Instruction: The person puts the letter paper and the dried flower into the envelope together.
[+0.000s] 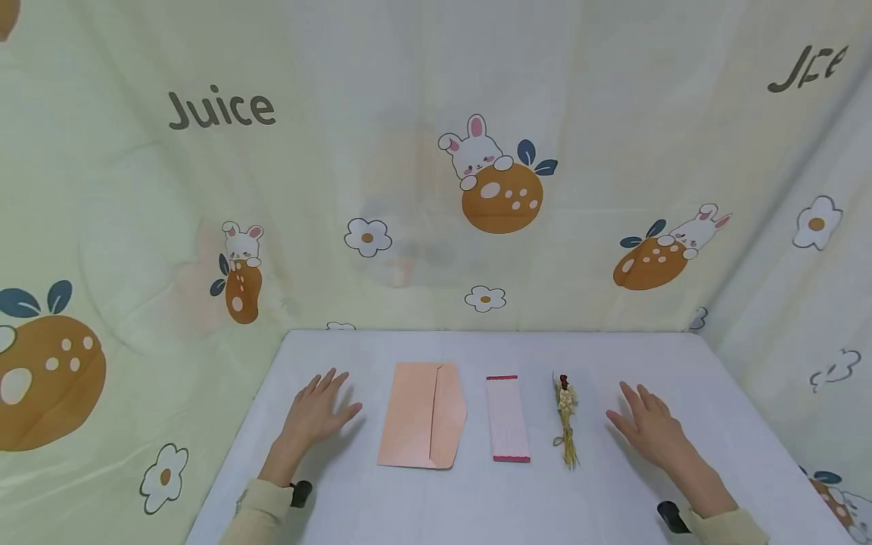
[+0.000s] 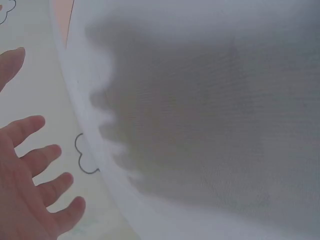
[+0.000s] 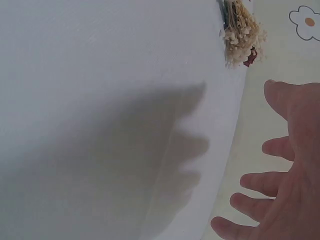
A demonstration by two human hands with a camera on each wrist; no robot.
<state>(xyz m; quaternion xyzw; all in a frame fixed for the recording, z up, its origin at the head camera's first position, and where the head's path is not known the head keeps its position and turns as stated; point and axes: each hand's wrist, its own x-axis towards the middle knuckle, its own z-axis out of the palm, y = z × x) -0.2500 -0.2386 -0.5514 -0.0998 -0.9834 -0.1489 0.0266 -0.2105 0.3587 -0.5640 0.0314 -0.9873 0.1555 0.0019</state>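
Both hands (image 1: 316, 412) (image 1: 650, 431) hover spread, peach envelope (image 1: 411, 416) and dried bouquet (image 1: 566, 409) each cut off in one wrist view

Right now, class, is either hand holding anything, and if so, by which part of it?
Nothing is held: the empty left hand is nearest the peach envelope, and the empty right hand is nearest the dried flower bunch.

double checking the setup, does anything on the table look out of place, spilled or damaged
Nothing really stands out. The peach envelope, the pale strip with red ends and the small dried bouquet lie apart in a row on the white table, with no spill or damage visible.
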